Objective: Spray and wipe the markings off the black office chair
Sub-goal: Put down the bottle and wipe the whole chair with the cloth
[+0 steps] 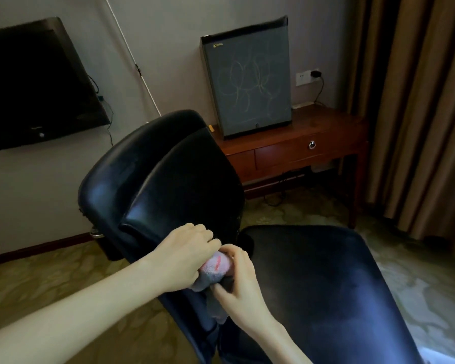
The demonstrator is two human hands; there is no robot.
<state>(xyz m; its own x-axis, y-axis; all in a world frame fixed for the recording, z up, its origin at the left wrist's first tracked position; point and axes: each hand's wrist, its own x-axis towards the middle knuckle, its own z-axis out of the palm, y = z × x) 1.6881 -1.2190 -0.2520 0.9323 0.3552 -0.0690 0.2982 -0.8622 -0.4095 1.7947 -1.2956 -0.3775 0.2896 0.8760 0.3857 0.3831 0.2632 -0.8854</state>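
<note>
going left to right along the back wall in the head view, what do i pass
tv → white pole → grey box with scribbles → wall socket → curtain

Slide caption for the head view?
Left hand and right hand grip a grey cloth at the black chair.

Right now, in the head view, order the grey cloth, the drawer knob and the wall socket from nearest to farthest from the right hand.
1. The grey cloth: held in the right hand.
2. The drawer knob: on the wooden desk front, beyond the chair.
3. The wall socket: on the wall behind the desk.
</note>
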